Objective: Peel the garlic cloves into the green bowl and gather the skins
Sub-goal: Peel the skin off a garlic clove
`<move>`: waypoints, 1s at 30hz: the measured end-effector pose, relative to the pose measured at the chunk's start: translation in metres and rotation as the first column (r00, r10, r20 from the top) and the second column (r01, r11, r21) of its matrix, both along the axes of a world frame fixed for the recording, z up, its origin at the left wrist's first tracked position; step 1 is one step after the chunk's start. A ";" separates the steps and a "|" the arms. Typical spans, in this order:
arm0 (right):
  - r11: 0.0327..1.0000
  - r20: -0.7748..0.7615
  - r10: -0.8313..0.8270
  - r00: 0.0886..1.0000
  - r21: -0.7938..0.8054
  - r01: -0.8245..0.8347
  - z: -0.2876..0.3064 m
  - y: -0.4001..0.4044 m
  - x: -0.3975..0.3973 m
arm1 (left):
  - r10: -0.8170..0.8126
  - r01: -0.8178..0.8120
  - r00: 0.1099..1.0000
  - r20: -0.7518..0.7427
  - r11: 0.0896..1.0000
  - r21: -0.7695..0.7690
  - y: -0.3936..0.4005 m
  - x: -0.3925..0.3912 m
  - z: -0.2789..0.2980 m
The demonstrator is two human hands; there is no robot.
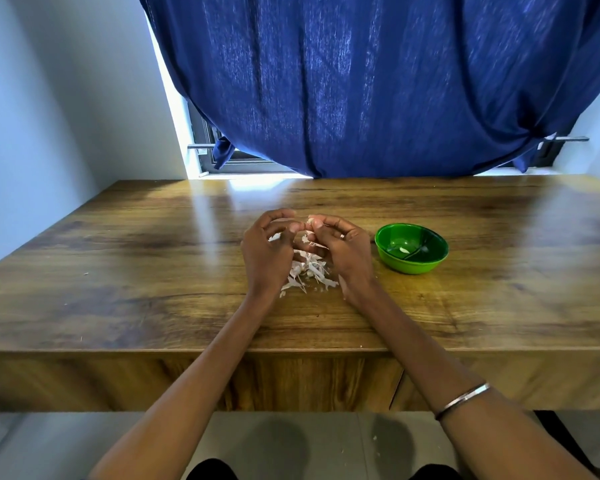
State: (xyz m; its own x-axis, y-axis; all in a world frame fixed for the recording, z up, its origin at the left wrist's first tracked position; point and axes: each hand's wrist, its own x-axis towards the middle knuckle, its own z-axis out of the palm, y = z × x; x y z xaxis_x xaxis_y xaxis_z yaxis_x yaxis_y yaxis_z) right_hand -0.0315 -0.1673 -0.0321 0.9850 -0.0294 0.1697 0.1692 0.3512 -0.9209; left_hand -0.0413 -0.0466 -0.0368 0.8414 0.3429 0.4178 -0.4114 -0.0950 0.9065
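Being worked between the fingertips of both hands, a garlic clove (311,221) is being held up over the tabletop (118,271). It is being pinched by the curled fingers of the right hand (340,247), with a flake of skin hanging just below them. The left hand (267,247) is being kept curled too, its fingertips meeting the clove from the other side; whether skin is actually being gripped there cannot be told.

The clove is being judged small, firm and light, and likely slick once bared, so a pinch across its sides is being favoured, with the skin started at one tip by a nail. The skin is being judged papery, brittle and nearly weightless, likely to tear into bits and to cling or drift.

Directly beneath the fingers, skins (307,271) are being left in a loose pile on the tabletop. To the right of the right-hand fingers, near but apart, the bowl (411,265) is being kept, with something pale, probably a peeled clove (404,250), lying inside.
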 end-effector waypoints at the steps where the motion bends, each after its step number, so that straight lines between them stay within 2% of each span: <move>1: 1.000 -0.007 -0.001 1.000 0.011 0.001 0.001 -0.001 0.000 | 0.020 -0.024 0.999 0.039 0.996 0.080 0.001 0.001 -0.002; 4: 1.000 -0.009 0.005 1.000 -0.005 -0.005 0.003 -0.004 -0.002 | 0.039 -0.077 0.991 0.125 0.946 0.315 0.001 0.004 -0.007; 7: 0.999 -0.008 0.007 1.000 -0.033 -0.008 0.003 -0.004 -0.004 | 0.078 -0.147 0.980 0.184 0.905 0.399 0.000 0.004 -0.008; 11: 0.998 -0.008 0.045 0.999 -0.033 -0.045 0.002 -0.006 -0.005 | 0.119 -0.198 0.962 0.248 0.925 0.325 -0.002 -0.001 -0.003; 14: 0.989 -0.018 0.113 0.993 -0.088 -0.115 0.001 -0.008 -0.005 | 0.140 -0.168 0.976 0.165 0.971 0.170 -0.001 -0.001 0.000; 17: 0.971 -0.023 0.079 0.997 -0.224 -0.082 0.001 -0.007 -0.007 | 0.118 -0.127 0.987 0.108 0.989 0.077 0.003 0.002 -0.001; 24: 0.941 0.117 -0.007 0.993 -0.334 0.046 -0.004 -0.006 -0.004 | 0.034 -0.041 0.994 0.102 0.997 0.068 0.007 0.003 -0.002; 27: 0.955 0.056 0.030 0.998 -0.295 -0.012 -0.006 -0.008 -0.001 | -0.027 0.018 0.994 0.109 0.996 0.085 0.008 0.003 -0.002; 30: 0.972 -0.058 0.190 0.980 -0.128 -0.196 -0.004 -0.009 -0.001 | -0.094 0.089 0.991 0.091 0.994 0.063 0.009 0.003 -0.001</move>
